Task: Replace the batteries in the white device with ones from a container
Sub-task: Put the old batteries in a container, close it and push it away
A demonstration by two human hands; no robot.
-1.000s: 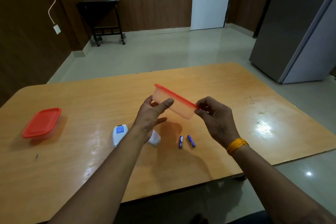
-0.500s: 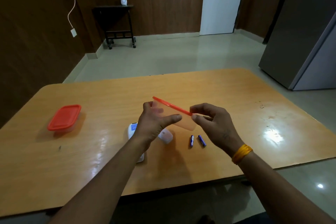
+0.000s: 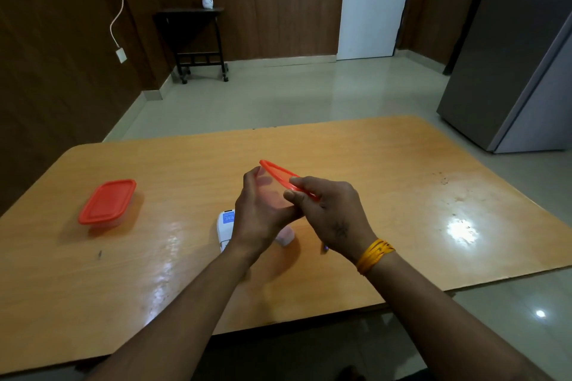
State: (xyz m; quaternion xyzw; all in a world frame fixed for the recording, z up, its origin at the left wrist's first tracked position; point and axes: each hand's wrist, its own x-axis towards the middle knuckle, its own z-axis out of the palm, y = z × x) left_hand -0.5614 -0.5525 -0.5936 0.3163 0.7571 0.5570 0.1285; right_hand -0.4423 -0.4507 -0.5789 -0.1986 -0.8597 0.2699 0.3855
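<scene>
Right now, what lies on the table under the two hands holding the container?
Below the left hand and right hand, the white device shows partly, with a pale piece beside it. One blue battery tip peeks out; anything else there is covered.

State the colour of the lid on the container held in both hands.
Red-orange lid, seen best in the head view.

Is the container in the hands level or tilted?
Tilted: the held container's red lid slopes down toward the right hand.

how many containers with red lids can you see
2. One container sits closed on the table's left side; the other container is held above the table by the left hand and right hand.
</scene>
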